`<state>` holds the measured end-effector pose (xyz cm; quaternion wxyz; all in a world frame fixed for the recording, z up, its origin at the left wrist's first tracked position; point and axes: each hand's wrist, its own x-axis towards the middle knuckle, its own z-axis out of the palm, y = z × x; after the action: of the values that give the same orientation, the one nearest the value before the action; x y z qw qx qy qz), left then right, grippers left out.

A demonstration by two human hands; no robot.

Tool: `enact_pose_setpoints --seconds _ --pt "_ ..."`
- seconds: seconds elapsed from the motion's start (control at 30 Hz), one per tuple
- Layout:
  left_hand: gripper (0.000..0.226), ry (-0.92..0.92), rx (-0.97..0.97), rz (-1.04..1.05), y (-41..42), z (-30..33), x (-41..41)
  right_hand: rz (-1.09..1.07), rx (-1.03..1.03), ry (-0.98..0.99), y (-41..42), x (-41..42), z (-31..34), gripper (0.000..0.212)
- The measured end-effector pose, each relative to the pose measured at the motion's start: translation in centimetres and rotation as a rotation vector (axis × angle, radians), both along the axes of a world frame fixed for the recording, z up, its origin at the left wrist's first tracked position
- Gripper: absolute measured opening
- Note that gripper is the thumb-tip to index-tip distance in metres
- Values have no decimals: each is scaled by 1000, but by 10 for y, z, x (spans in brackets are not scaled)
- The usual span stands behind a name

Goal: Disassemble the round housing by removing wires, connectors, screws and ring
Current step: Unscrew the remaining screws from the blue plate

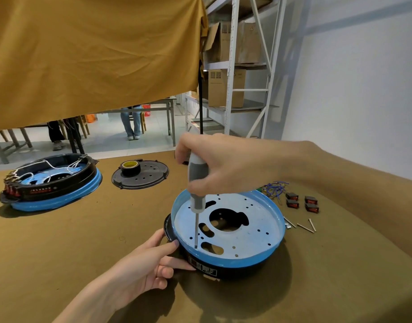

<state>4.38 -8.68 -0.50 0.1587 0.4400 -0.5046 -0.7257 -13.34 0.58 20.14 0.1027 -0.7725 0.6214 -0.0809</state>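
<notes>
my right hand [214, 164] has its grip wrapped round the grey handle of the screwdriver [196, 197], and the tool stands almost upright, its long axis running straight down from my fist into the round housing [226, 231]. the tip sits at the near-left part of the pale blue plate [251, 231], close to the rim, on what i take to be a screw, though the head is too small to make out. that is what the turn depends on: shaft in line with the screw, handle directly above it, a slight lean away from me at the top.

my left hand [149, 259] is the nearer one, fingers curled against the black side wall of the housing just below and left of the tip, bracing it on the bench [84, 252].

off to the right lie loose screws [305, 227], four small black switches [302, 201] and a tangle of blue wires [275, 188], well apart from the housing. i judge the ring still has fasteners left.
</notes>
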Motion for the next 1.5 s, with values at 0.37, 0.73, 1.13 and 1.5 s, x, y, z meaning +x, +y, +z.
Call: enact_pose_setpoints --seconds 0.37,0.73,1.13,1.5 --pt "28 6 39 -48 0 1 2 10 -144 97 -7 -1 -8 27" --pt "34 -4 21 -38 0 -1 0 -52 -319 208 -11 -2 -13 48" --pt "65 -11 -29 -28 1 -3 -1 -60 -244 251 -12 -6 -11 34" --pt "47 -41 83 -73 -2 -4 -3 -56 -208 323 -9 -3 -9 42"
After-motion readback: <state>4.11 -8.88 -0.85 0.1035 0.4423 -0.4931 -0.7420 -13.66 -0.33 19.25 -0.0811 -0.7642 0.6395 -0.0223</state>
